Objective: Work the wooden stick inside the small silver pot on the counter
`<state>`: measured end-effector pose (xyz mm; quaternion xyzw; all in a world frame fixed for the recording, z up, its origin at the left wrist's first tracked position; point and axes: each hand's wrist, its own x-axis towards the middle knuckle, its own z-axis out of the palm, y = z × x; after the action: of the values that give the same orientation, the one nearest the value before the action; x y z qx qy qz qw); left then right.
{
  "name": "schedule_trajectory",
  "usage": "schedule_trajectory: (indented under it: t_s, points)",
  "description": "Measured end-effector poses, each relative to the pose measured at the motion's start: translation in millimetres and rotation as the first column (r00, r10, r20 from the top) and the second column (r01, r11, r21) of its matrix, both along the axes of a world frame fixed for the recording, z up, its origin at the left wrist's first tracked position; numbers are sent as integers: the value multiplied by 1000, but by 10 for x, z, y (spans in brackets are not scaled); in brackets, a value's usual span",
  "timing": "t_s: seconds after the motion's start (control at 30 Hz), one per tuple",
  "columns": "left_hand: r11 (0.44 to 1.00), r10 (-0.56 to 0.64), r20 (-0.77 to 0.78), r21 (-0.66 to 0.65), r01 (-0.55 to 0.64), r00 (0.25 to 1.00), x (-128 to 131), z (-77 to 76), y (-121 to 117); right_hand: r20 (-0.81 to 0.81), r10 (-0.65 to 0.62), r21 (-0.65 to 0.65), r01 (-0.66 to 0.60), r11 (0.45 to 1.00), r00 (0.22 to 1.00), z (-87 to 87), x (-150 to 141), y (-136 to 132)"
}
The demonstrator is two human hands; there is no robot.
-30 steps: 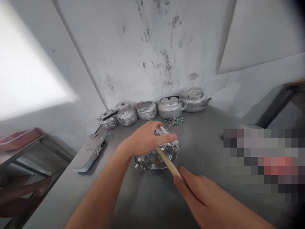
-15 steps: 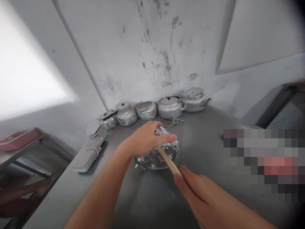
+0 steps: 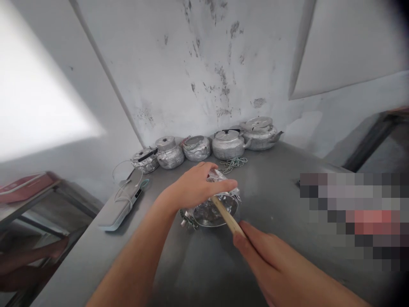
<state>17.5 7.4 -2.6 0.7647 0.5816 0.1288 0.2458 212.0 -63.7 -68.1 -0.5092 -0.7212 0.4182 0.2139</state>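
Five small hammered-metal kettles stand in a row along the wall at the back of the grey metal table; a beaded metal chain lies before them.

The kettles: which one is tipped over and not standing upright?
The kettle under the left hand, with its opening facing the camera; the five by the wall stand upright.

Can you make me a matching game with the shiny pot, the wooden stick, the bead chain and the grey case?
Things:
1. shiny pot
2. wooden stick
3. bead chain
4. grey case

Places:
A. lying on the table in front of the row of kettles
B. near the table's left edge, with a white cable on it
C. tipped on its side under the left hand
D. held in the right hand, its tip poking into the pot

Pairs: 1-C, 2-D, 3-A, 4-B
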Motion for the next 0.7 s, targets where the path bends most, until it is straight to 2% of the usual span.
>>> schedule_trajectory:
  t_s: [0.5, 0.7]
  points:
    - [1000, 2, -8, 15, -2, 1000, 4, 8, 8, 39, -7, -83, 10, 996, 999, -63, -4, -31]
    - [1000, 5, 2, 1, -5, 1000, 16, 7, 6, 84, -75, -97, 83, 992, 994, -97, -26, -68]
